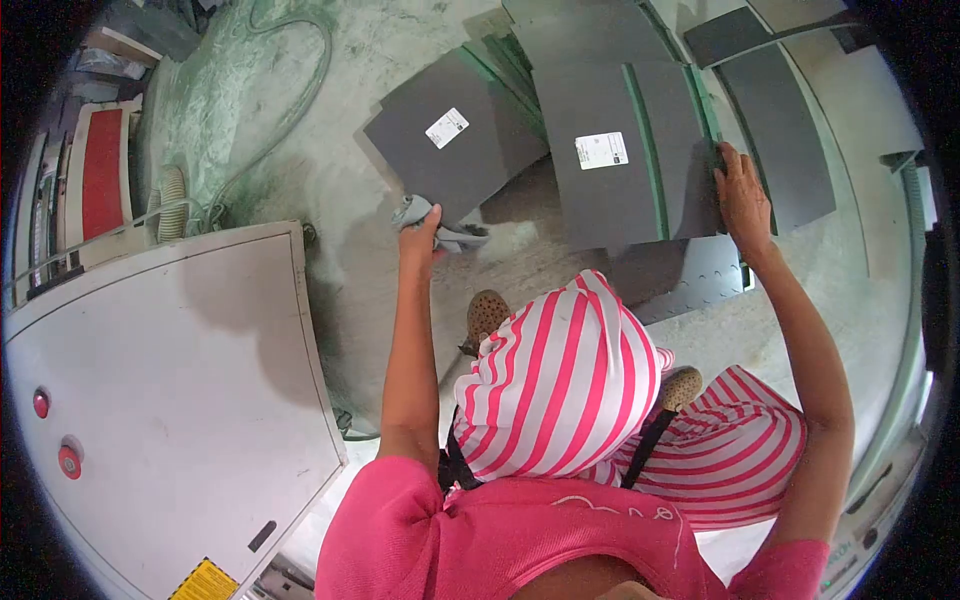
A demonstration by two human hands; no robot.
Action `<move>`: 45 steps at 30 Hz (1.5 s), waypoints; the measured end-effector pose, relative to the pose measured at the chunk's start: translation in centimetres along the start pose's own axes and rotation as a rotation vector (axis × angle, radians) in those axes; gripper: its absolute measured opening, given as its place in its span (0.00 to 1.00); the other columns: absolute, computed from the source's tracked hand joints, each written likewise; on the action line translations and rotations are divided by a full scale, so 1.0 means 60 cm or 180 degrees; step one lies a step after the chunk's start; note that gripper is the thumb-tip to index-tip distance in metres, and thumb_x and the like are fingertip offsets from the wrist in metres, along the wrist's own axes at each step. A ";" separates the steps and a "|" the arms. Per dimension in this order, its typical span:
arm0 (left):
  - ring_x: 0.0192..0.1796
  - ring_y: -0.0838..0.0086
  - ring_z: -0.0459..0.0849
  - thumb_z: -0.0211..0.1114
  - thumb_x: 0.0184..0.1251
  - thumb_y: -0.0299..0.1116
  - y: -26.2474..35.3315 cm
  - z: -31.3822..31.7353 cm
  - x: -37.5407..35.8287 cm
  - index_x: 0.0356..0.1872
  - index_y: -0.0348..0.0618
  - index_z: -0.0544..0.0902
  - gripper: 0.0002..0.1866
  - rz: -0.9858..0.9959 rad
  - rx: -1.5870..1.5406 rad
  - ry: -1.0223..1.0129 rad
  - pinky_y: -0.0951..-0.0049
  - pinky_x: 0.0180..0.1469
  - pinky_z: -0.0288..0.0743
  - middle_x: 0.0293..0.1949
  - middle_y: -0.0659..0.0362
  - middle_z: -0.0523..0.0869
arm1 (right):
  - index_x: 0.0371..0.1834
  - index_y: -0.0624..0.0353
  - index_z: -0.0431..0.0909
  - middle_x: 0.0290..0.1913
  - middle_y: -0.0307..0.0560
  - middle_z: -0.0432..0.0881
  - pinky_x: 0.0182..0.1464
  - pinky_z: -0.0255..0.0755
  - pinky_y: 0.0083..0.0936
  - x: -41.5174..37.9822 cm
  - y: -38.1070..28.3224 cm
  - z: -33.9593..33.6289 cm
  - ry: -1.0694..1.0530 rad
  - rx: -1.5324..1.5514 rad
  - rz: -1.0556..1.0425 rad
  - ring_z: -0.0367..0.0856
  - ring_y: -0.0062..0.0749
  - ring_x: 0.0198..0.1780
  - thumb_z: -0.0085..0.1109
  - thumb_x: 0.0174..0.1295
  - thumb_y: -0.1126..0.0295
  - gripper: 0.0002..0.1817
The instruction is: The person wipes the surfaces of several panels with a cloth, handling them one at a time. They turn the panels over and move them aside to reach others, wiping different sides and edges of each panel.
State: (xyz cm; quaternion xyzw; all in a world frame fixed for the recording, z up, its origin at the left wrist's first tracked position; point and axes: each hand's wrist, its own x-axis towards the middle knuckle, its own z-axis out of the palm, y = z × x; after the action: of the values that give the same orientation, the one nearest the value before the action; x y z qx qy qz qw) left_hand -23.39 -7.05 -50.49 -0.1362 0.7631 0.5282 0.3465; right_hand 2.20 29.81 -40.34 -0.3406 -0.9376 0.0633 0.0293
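Note:
My left hand is closed around a crumpled grey cloth, close to the lower edge of a dark grey panel with a white label. To the right lies a stack of similar panels. Its top panel has a white label and a green-edged groove. My right hand grips this panel's right edge, thumb and fingers bent at the rim. What lies under those fingers is hidden.
A white machine cabinet with red buttons stands at the left. A hose runs over the dusty floor. More dark panels lie at the right. A perforated dark piece sits below the stack.

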 end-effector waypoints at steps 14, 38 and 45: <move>0.38 0.66 0.80 0.61 0.58 0.41 -0.013 -0.003 0.034 0.43 0.40 0.73 0.18 -0.0604 -0.0633 -0.0877 0.63 0.34 0.79 0.38 0.55 0.78 | 0.56 0.53 0.59 0.46 0.52 0.70 0.44 0.71 0.38 0.001 -0.002 -0.001 -0.0158 -0.0021 0.0131 0.74 0.49 0.46 0.44 0.62 0.69 0.18; 0.39 0.76 0.79 0.62 0.56 0.41 -0.004 -0.052 0.020 0.39 0.49 0.76 0.12 0.0002 -0.2042 -0.1167 0.72 0.40 0.75 0.36 0.65 0.80 | 0.58 0.53 0.58 0.46 0.52 0.69 0.43 0.72 0.38 0.001 0.010 0.018 -0.0054 -0.0062 0.0008 0.74 0.48 0.45 0.46 0.61 0.68 0.21; 0.39 0.74 0.78 0.62 0.55 0.36 0.011 -0.042 0.022 0.40 0.45 0.76 0.13 0.0182 -0.2229 -0.0886 0.69 0.41 0.75 0.36 0.63 0.80 | 0.58 0.52 0.57 0.46 0.51 0.69 0.43 0.73 0.39 0.001 0.011 0.017 -0.0107 -0.0079 0.0006 0.74 0.48 0.45 0.46 0.60 0.68 0.22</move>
State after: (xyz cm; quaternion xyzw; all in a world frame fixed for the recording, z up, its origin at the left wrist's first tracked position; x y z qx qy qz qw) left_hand -25.71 -8.82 -50.42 -0.1520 0.4855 0.7800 0.3644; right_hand 2.46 30.25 -41.42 -0.3407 -0.9384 0.0574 0.0092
